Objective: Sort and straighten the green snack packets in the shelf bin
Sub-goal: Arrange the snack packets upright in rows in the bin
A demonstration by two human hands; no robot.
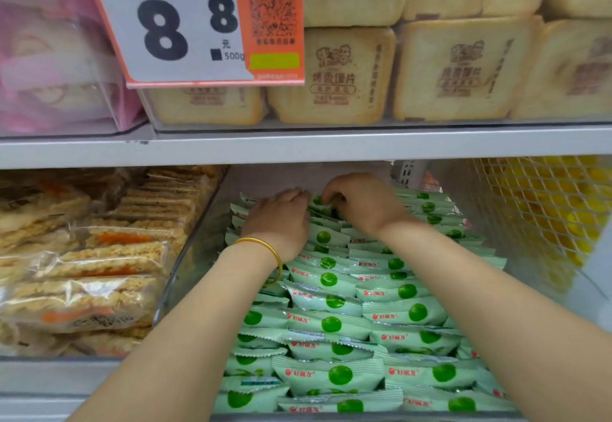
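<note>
Head view: left hand (pixel 280 219) touches green packets (pixel 331 324); right hand (pixel 361 204) seemingly pinches one.

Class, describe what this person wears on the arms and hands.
No sleeves are in view and no gloves: the left hand and right hand are uncovered. A plain, smooth gold bangle circles the left wrist.

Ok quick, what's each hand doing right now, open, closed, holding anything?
Left hand: fingers curl down among the green packets; the grip is hidden, so cannot tell.
Right hand: pinching a green packet at the back.
</note>
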